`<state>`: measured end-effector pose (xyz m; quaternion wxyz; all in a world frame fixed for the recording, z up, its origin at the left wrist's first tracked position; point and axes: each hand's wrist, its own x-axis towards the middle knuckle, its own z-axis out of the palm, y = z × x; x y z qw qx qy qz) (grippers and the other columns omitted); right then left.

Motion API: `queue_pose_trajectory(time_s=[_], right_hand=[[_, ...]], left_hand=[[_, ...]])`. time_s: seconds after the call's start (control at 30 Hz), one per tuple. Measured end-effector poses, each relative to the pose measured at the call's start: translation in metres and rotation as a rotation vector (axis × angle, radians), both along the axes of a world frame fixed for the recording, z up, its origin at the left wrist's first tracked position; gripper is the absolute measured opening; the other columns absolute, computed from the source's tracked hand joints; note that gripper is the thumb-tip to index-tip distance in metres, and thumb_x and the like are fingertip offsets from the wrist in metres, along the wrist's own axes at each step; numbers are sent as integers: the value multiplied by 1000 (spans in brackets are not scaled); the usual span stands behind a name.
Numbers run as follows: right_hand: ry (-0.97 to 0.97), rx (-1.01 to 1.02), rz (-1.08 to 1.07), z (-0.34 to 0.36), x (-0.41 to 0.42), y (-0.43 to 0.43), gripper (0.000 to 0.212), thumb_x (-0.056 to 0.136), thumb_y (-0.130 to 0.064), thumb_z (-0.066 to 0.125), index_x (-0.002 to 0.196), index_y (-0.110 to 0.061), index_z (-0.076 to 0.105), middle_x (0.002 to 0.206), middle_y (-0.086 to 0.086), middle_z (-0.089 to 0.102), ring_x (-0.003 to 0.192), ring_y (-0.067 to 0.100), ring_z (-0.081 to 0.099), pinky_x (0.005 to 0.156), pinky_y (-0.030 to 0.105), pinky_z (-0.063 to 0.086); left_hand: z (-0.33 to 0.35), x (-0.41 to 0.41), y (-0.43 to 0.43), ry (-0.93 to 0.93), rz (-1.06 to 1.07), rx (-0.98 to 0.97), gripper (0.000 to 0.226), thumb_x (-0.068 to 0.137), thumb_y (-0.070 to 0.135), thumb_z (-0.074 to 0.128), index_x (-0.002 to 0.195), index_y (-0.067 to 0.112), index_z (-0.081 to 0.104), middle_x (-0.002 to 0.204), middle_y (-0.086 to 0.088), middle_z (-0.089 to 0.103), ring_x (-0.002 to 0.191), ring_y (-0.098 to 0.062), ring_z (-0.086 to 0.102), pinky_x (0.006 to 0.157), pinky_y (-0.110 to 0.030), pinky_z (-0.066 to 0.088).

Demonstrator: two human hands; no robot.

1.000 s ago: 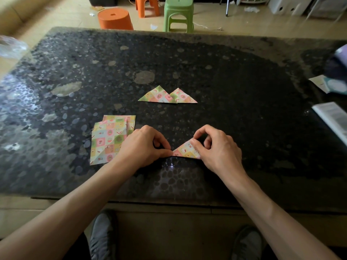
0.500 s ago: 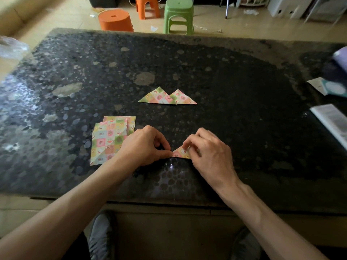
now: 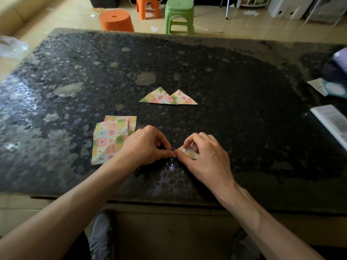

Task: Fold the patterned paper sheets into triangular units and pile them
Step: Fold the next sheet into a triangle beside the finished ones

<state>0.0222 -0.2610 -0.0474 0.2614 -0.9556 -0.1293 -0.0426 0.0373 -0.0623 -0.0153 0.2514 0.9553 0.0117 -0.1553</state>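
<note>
Two hands (left point(image 3: 144, 147), right point(image 3: 208, 158)) on folded paper point(image 3: 190, 154)

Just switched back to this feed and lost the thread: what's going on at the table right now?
A person is folding a small patterned sheet near the front edge of the dark table. The left hand pinches its left corner while the right hand curls over the rest of it. Two finished triangles lie side by side, touching, farther back. A stack of flat sheets waits just left of the left hand.
</note>
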Motion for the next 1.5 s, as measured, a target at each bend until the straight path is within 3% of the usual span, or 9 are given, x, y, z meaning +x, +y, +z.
queue_pose_trajectory(time_s=[0.37,0.53,0.67,0.77,1.07,1.2,1.27,1.37,1.5], right_hand=[[12,8,7,0,-3,1,29,88,-61,70,92,-36,56,93,-16,52,92,7,46,80,29,41],[48,-36,-17,2,4,-11,45,76,-80,67,91,-39,58,94,-16,52,95,8,46,84,31,42],[57,-52,-34,3,5,-10,49,74,-84,64,92,-39,57,96,-17,51,96,8,46,85,31,43],[60,-39,-28,2,4,-11,47,75,-84,61,92,-39,57,96,-17,50,94,8,44,84,31,42],[106,-90,-70,10,6,-25,42,76,-74,72,94,-40,55,95,-17,48,97,9,46,84,29,36],[90,-89,-75,7,6,-25,43,77,-76,69,95,-39,55,95,-16,47,97,9,46,82,29,35],[94,-89,-74,6,7,-26,48,75,-82,64,95,-39,55,95,-16,48,96,9,46,81,29,36],[90,-93,-74,4,6,-26,52,73,-87,57,95,-40,55,96,-17,47,95,8,45,81,29,38],[112,-72,-53,7,7,-29,46,75,-79,66,97,-39,57,94,-18,46,96,7,44,80,28,35]], left_hand=[[1,0,0,10,1,0,19,75,57,83,78,40,73,87,13,63,73,0,57,63,-25,45],[0,1,1,19,15,-14,19,75,54,85,73,41,72,84,13,62,71,0,56,62,-25,44],[2,0,-3,37,29,-28,20,75,56,83,76,38,75,81,13,65,69,1,56,61,-23,44],[0,-5,-7,-30,83,-54,33,68,68,81,73,36,76,67,13,65,61,0,58,54,-21,40],[-9,-11,-7,-208,64,65,29,72,67,79,68,42,66,75,15,61,77,-6,57,60,-29,42],[-9,-13,-12,-283,-50,41,17,80,53,81,87,44,68,87,19,54,92,-12,52,77,-35,46],[-13,-15,-17,-351,-146,-34,15,85,40,79,98,43,72,96,18,56,96,-9,51,84,-30,46],[-18,-20,-22,-347,-188,-107,9,93,43,71,102,42,73,99,19,59,94,-1,52,79,-22,43],[-21,-19,-22,-327,-178,-115,11,92,49,69,101,44,71,97,22,58,94,0,51,79,-23,42]])
